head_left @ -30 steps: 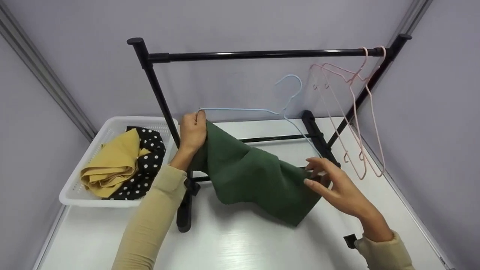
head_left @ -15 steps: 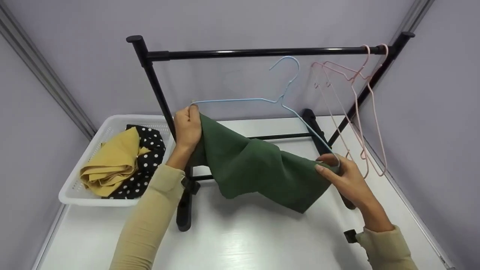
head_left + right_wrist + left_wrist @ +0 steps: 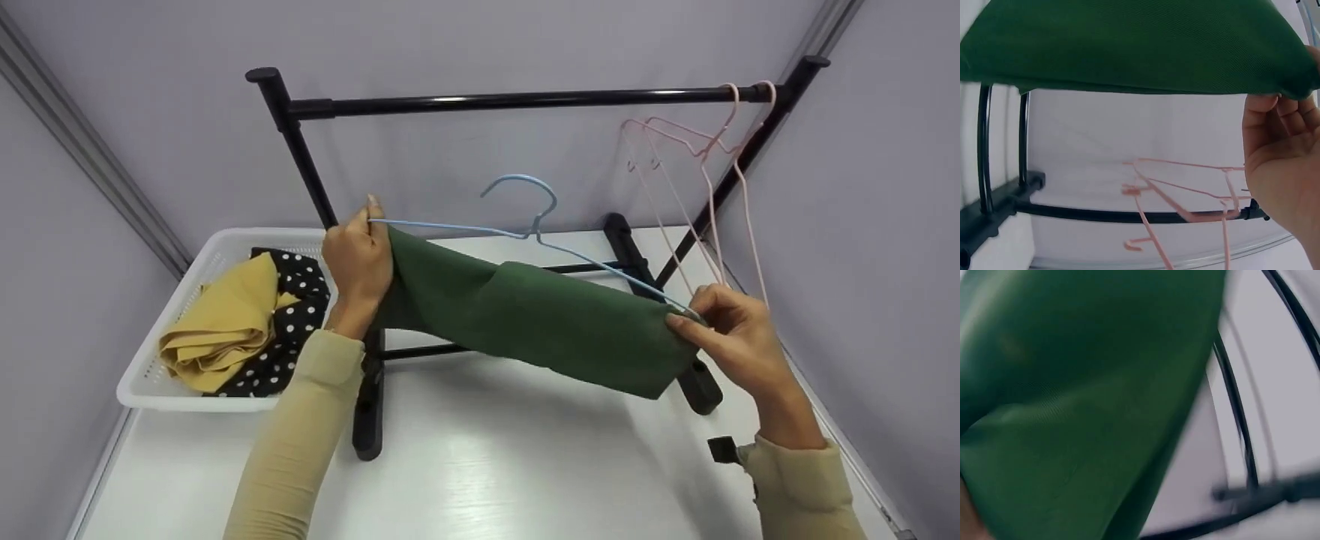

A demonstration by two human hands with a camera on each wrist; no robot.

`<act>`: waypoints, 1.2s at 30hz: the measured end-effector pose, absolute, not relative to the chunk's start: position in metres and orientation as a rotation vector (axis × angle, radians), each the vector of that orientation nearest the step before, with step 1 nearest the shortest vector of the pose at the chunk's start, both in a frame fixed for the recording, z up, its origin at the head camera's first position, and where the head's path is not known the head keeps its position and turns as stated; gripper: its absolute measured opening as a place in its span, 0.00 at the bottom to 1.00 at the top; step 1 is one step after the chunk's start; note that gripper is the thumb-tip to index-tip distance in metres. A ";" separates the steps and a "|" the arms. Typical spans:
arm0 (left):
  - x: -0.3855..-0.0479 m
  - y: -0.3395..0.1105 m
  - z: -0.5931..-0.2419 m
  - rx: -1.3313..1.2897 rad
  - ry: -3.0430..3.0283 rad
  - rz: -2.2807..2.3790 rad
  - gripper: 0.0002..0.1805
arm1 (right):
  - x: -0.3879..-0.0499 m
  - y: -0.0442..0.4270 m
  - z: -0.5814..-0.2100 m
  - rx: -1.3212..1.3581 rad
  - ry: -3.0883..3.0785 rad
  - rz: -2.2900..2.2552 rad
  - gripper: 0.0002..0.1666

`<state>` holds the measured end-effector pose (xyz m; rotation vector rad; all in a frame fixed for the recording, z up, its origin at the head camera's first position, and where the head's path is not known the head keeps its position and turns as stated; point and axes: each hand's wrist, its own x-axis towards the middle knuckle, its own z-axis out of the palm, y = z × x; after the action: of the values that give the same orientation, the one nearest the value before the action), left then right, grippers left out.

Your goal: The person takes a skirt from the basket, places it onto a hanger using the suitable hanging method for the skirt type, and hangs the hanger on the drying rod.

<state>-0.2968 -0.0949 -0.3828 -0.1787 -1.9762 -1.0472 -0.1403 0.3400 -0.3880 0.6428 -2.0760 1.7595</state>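
"What is changed with the blue hanger (image 3: 537, 226)?"

"Compared with half a second ago, its hook (image 3: 517, 178) has come lower and to the left."

"And the green cloth (image 3: 540, 319)?"

"It is stretched flatter; the right hand (image 3: 742, 345), loosely spread one second ago, now pinches its corner."

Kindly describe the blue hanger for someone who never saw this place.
In the head view, find the black clothes rack. Below its top bar, the blue hanger shows above the green cloth. Unlike the two pink hangers on that bar, its hook is free.
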 end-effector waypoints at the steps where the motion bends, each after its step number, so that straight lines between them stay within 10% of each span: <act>1: -0.296 -0.094 -0.382 -0.159 -1.981 -1.023 0.30 | -0.140 0.340 -0.387 0.654 -2.103 1.750 0.10; 20: -0.288 -0.086 -0.372 0.159 -2.291 -1.352 0.30 | -0.136 0.310 -0.409 0.875 -2.672 1.406 0.14; 36: -0.288 -0.132 -0.377 -0.956 -2.591 -2.176 0.11 | -0.140 0.350 -0.399 0.740 -2.575 1.446 0.11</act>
<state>-0.2879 -0.1316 -0.3765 -0.9563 -2.5908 -2.1761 -0.1398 0.3502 -0.3990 0.7403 -2.5755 1.4459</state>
